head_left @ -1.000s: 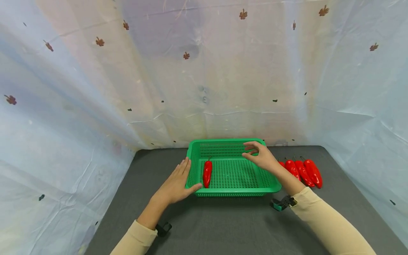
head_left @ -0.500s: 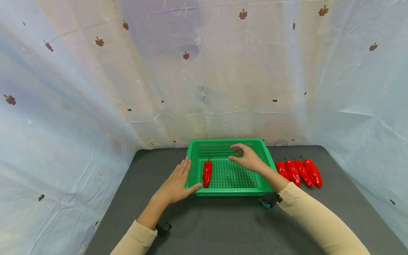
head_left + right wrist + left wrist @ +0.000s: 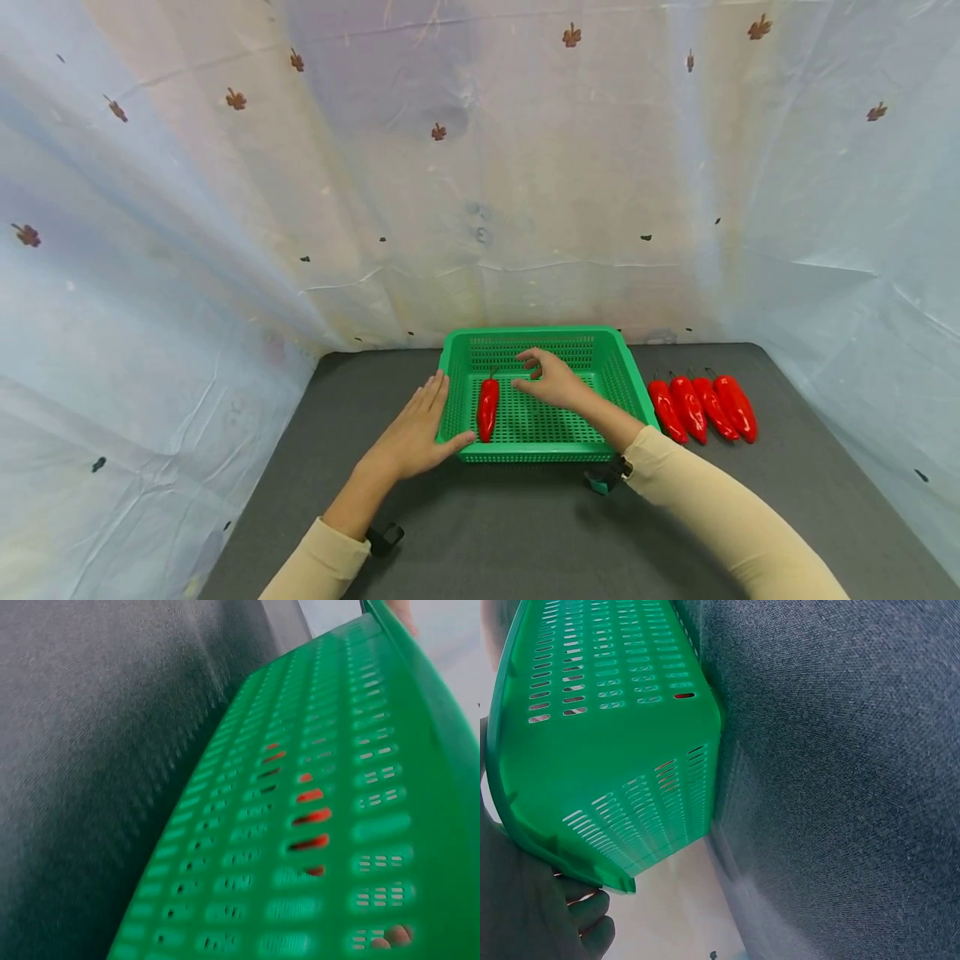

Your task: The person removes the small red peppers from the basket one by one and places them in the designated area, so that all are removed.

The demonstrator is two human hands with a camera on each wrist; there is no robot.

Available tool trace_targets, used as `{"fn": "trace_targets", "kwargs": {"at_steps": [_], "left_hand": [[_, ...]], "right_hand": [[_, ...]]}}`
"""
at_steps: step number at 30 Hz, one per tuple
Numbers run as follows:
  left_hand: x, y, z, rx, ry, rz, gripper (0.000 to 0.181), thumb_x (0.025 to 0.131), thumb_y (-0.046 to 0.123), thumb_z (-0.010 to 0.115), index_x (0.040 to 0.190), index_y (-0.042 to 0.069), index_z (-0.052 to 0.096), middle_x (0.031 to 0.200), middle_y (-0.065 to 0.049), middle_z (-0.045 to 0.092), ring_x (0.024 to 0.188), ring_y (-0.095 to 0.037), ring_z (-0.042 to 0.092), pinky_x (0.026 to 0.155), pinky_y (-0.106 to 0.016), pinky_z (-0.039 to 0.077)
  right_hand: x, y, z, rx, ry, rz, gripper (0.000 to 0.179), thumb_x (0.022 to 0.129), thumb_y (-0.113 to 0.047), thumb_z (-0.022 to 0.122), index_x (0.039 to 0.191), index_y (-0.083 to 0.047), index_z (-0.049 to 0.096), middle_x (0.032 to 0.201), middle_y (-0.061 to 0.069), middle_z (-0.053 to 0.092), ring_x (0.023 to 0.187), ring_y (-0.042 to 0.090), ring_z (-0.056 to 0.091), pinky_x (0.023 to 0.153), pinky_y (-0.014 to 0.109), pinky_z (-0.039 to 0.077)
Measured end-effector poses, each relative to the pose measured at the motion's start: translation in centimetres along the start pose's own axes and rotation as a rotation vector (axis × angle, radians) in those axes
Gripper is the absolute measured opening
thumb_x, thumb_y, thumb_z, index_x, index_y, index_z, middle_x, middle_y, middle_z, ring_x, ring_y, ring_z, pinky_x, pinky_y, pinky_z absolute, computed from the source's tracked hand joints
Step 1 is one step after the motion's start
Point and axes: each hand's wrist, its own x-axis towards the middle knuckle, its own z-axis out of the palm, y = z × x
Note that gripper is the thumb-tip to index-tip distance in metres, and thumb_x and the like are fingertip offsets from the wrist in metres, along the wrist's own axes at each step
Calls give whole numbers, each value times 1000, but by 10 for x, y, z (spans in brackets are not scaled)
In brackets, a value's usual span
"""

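Observation:
A green slotted plastic basket [image 3: 628, 375] stands on the dark table with one red chili pepper [image 3: 487, 410] lying lengthwise in its left part. My left hand [image 3: 411, 437] rests on the left rim near the front corner, fingers straight, thumb along the front edge. In the left wrist view the left hand's fingers [image 3: 592, 919] show just past the rim. Over the basket's middle hovers my right hand [image 3: 555, 385], fingers loosely bent, thumb apart, nothing between them, just right of the pepper. Through the basket wall's slots in the right wrist view show red bits of the pepper [image 3: 311, 816] and fingertips [image 3: 396, 936].
Several red chili peppers [image 3: 705, 407] lie side by side on the table [image 3: 525, 533] to the right of the basket, stems pointing away. A pale plastic sheet [image 3: 480, 208] with leaf marks hangs behind the table and along its sides.
My right hand has moved left from the basket's right rim to its middle, near the pepper, uncovering the peppers on the right. The left hand and basket have stayed put.

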Motion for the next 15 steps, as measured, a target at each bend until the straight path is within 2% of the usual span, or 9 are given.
{"fn": "trace_targets", "kwargs": {"at_steps": [7,15], "left_hand": [[-1,1,-1,4,4,5,114,100,81,46,172,3,2,180,-14,-3,167,-30,3,135,-50,9],[0,-1,1,8,7,9,113,101,81,44,172,4,3,180,-14,-3,167,-31,4,135,-52,10]], "right_hand": [[8,-9,13,-25,-36,35,59,103,-22,75,152,0,52,142,26,61,130,48,60,97,55,58],[16,-10,30,-25,-90,78,65,103,-23,76,156,-1,46,146,29,56,121,40,65,90,50,59]]}}
